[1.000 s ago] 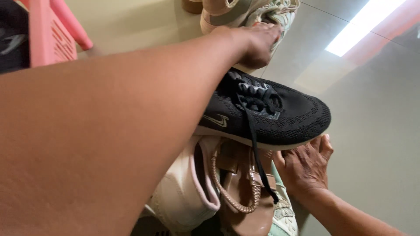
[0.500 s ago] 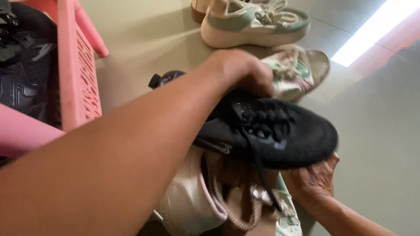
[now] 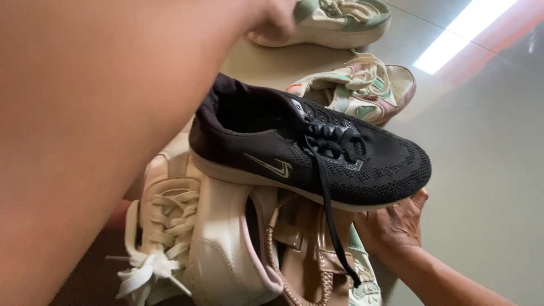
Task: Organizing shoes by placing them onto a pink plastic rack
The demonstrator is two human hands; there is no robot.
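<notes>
Over glossy grey floor tiles (image 3: 487,170), right hand (image 3: 396,224) open-palmed under black mesh sneaker (image 3: 317,150) atop piled shoes, left hand (image 3: 275,22) near green-trimmed sneaker (image 3: 340,17), grip unclear.

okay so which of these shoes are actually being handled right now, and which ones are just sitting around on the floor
Being handled:
- black knit sneaker, top of the stack, propped by the right hand
- cream lace-up sneaker and tan braided sandal stacked under it
- green-and-cream sneaker by the left hand; whether they touch is unclear

Lying about:
- pink-and-green sneaker on the tiled floor
</notes>
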